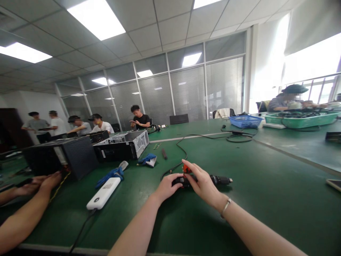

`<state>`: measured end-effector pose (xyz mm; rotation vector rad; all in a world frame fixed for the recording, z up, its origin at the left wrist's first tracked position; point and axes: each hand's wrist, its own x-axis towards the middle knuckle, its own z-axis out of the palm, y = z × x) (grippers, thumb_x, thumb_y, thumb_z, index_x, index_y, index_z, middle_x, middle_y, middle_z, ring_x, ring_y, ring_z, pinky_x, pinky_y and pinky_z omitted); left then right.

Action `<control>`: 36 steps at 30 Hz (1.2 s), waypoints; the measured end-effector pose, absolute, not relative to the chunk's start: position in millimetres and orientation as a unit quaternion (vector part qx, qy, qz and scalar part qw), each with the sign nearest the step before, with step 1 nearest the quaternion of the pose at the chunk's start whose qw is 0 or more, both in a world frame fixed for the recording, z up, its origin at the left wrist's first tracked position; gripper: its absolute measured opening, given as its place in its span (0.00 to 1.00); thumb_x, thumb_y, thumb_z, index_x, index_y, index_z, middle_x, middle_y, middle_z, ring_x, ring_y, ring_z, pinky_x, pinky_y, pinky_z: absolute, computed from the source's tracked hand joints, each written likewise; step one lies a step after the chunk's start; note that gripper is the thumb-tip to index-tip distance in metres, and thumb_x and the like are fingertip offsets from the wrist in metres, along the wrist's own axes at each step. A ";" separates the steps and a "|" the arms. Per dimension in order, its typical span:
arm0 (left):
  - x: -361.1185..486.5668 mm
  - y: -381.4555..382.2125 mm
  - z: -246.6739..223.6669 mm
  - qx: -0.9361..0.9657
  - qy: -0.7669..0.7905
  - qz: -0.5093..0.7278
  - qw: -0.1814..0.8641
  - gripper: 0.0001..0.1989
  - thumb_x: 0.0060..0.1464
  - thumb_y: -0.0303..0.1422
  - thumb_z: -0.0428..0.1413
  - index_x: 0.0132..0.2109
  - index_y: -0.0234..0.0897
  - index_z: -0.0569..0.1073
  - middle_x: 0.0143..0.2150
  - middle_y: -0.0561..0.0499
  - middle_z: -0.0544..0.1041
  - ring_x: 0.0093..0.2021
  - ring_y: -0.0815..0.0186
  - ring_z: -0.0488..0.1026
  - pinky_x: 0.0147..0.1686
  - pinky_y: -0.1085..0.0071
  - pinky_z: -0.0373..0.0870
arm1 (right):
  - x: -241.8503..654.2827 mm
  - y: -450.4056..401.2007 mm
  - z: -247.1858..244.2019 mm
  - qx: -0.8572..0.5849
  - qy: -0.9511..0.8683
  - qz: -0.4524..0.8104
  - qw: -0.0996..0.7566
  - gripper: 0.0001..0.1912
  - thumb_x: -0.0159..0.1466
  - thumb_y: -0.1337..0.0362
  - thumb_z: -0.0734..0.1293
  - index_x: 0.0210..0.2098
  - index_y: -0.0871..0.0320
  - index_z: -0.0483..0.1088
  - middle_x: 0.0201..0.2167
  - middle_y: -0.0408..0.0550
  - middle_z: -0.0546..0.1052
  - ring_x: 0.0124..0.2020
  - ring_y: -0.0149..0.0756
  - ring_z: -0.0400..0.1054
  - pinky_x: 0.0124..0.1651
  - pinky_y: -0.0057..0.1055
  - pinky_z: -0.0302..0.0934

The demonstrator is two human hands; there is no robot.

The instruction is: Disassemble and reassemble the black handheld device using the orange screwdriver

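Observation:
On the green table (255,185) lies a black power screwdriver (220,180) with an orange part (187,168), its metal tip pointing right. The fingers of my left hand (167,187) are wrapped round its black left end. My right hand (203,182), with a bracelet at the wrist, reaches over the tool's middle, fingers closed about the orange part. A black cable (183,151) runs from near my left hand toward the back of the table.
White power bank (103,193), blue gloves (110,176) and an open computer case (119,147) stand left. A person's hands (49,181) work at a dark case (82,156). Farther right are a blue basket (245,122), a green basket (306,121) and a phone (334,184).

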<state>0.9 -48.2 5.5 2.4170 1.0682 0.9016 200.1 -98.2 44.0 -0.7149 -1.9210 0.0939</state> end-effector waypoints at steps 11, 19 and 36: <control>-1.5 -45.4 4.3 0.847 0.401 0.312 0.156 0.25 0.52 0.33 0.61 0.58 0.43 0.69 0.56 0.50 0.74 0.55 0.58 0.70 0.59 0.62 0.62 | 206.0 -89.5 39.0 -0.312 -0.714 0.013 0.626 0.26 0.66 0.66 0.60 0.63 0.52 0.54 0.45 0.51 0.72 0.45 0.38 0.69 0.50 0.39 0.66; -0.9 -46.7 3.5 0.842 0.406 0.317 0.163 0.24 0.51 0.32 0.60 0.57 0.43 0.71 0.55 0.50 0.75 0.55 0.59 0.71 0.59 0.62 0.62 | 199.4 -76.2 32.3 -0.340 -0.716 0.039 0.608 0.25 0.67 0.65 0.58 0.63 0.54 0.54 0.45 0.51 0.72 0.44 0.38 0.69 0.50 0.40 0.66; 0.2 -48.7 3.6 0.841 0.418 0.312 0.144 0.25 0.50 0.31 0.61 0.56 0.42 0.71 0.54 0.50 0.75 0.53 0.59 0.72 0.57 0.64 0.64 | 184.9 -81.2 44.9 -0.317 -0.765 0.019 0.560 0.29 0.66 0.71 0.55 0.65 0.51 0.51 0.42 0.50 0.70 0.40 0.36 0.69 0.44 0.32 0.68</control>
